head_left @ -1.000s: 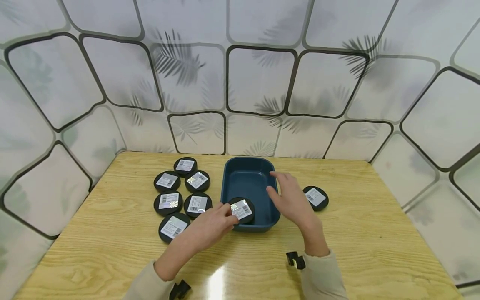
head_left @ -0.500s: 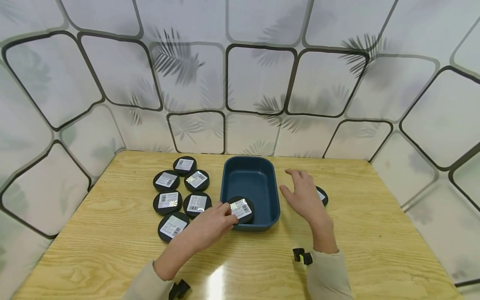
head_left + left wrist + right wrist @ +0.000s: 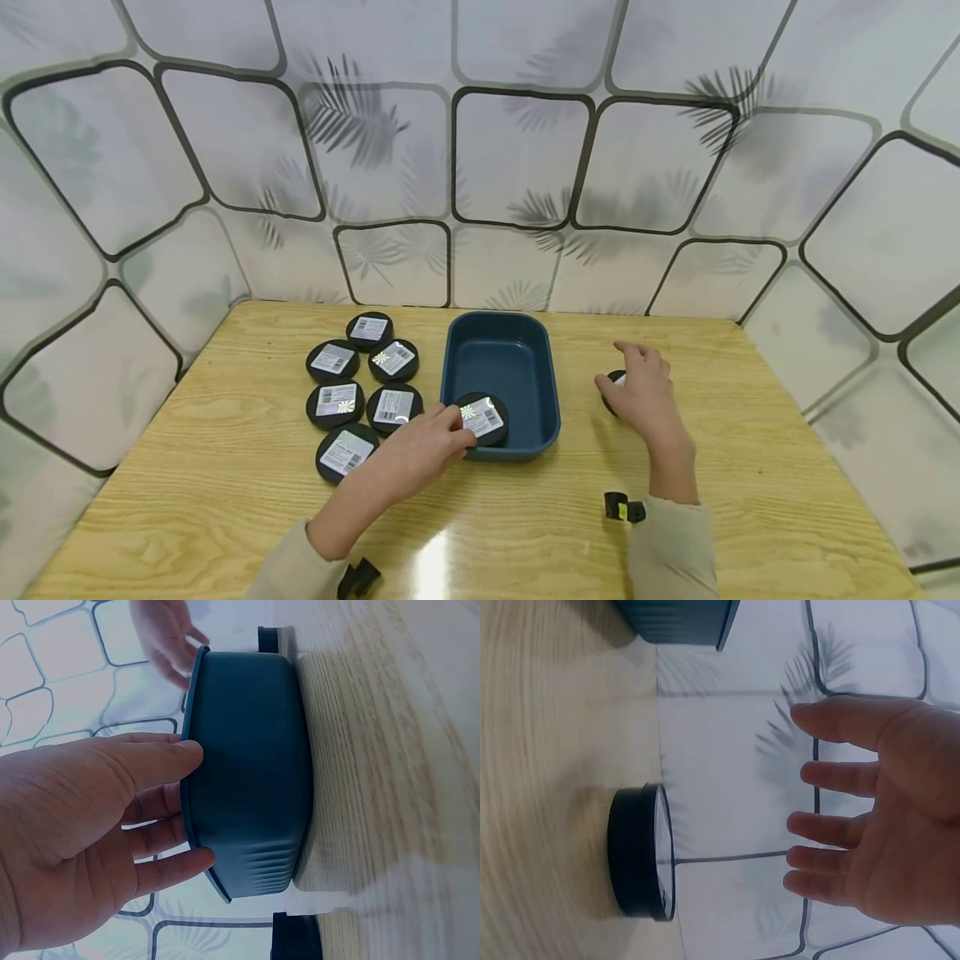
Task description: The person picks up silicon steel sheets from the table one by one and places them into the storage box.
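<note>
My left hand (image 3: 427, 442) is at the near left corner of a dark blue plastic bin (image 3: 247, 772). In the left wrist view, its thumb lies over the outside of the rim while other fingers pass behind it. Inside the bin, beside those fingertips, lies a flat round black container with a white barcode label (image 3: 483, 419). To the right of the bin, my right hand (image 3: 647, 392) hovers with fingers spread over another black container (image 3: 641, 855). A gap separates that palm from the container in the right wrist view, and the hand partly covers it in the head view.
Several more labelled black containers stand on the left of the wooden table (image 3: 750, 467), one of them (image 3: 347, 454) close to my left forearm. Behind the table's far edge hangs a patterned curtain (image 3: 517, 158).
My right hand has moved rightward from above the bin's right rim to over the container on the right. The left hand and the container in the bin have stayed put.
</note>
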Action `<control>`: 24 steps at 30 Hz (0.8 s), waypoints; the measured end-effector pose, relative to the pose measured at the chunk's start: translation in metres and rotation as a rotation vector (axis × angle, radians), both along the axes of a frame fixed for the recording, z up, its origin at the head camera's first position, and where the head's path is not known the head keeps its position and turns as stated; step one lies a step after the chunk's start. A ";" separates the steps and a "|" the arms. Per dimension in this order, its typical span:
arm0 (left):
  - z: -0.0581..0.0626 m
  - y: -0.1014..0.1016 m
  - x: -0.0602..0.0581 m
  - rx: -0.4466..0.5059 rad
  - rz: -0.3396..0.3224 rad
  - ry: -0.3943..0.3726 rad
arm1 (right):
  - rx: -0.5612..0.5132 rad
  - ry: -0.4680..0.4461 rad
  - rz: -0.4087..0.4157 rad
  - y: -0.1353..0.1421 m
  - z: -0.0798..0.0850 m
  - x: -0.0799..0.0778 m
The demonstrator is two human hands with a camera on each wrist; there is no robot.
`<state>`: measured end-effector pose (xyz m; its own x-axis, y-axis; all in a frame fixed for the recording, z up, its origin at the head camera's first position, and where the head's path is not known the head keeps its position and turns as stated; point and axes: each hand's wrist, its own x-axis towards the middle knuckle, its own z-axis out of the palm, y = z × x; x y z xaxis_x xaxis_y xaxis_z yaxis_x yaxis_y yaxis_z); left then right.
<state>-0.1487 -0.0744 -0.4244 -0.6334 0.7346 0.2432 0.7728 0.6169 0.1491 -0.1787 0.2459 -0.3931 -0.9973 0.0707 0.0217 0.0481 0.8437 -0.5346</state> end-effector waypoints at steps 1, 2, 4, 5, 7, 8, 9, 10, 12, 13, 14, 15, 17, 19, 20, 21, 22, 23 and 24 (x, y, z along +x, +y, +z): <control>0.000 0.000 0.000 0.001 0.000 0.001 | -0.005 -0.019 -0.011 0.002 -0.001 0.000; 0.000 0.000 0.000 0.001 0.001 0.002 | -0.009 -0.039 -0.022 0.005 -0.002 0.000; 0.000 0.000 0.000 -0.003 0.003 -0.002 | -0.015 -0.076 -0.040 0.009 -0.003 0.000; 0.000 0.000 0.000 -0.006 0.005 -0.005 | -0.016 -0.093 -0.048 0.011 -0.004 0.000; 0.000 0.000 0.000 -0.009 0.007 -0.012 | -0.019 -0.119 -0.065 0.014 -0.006 -0.001; 0.000 0.000 0.000 -0.009 0.006 -0.012 | -0.017 -0.129 -0.072 0.016 -0.007 -0.001; 0.000 0.000 0.000 -0.010 0.005 -0.012 | -0.015 -0.138 -0.080 0.017 -0.008 -0.001; 0.000 0.000 0.000 -0.011 0.005 -0.013 | -0.014 -0.149 -0.087 0.019 -0.009 -0.002; 0.000 0.000 0.000 -0.011 0.006 -0.014 | -0.014 -0.171 -0.100 0.020 -0.010 -0.002; 0.001 0.000 0.000 -0.012 0.007 -0.014 | -0.013 -0.183 -0.106 0.021 -0.011 -0.002; 0.001 0.000 0.000 -0.012 0.007 -0.015 | -0.014 -0.195 -0.111 0.022 -0.012 -0.003; 0.001 0.000 0.000 -0.013 0.009 -0.018 | -0.017 -0.208 -0.116 0.023 -0.012 -0.003; 0.001 0.000 0.001 -0.012 0.009 -0.021 | -0.024 -0.234 -0.123 0.025 -0.014 -0.003; 0.001 0.000 0.001 -0.011 0.008 -0.019 | -0.038 -0.255 -0.128 0.027 -0.015 -0.003; 0.001 0.000 0.001 -0.010 0.006 -0.017 | -0.043 -0.265 -0.130 0.028 -0.016 -0.002; 0.001 0.000 0.001 -0.009 0.005 -0.015 | -0.047 -0.272 -0.132 0.029 -0.016 -0.002; 0.001 0.000 0.001 -0.009 0.004 -0.012 | -0.050 -0.278 -0.133 0.029 -0.017 -0.002; 0.001 -0.001 0.001 -0.008 0.004 -0.010 | -0.051 -0.284 -0.133 0.030 -0.018 -0.002; 0.001 -0.001 0.001 -0.007 0.003 -0.008 | -0.049 -0.289 -0.131 0.030 -0.018 -0.001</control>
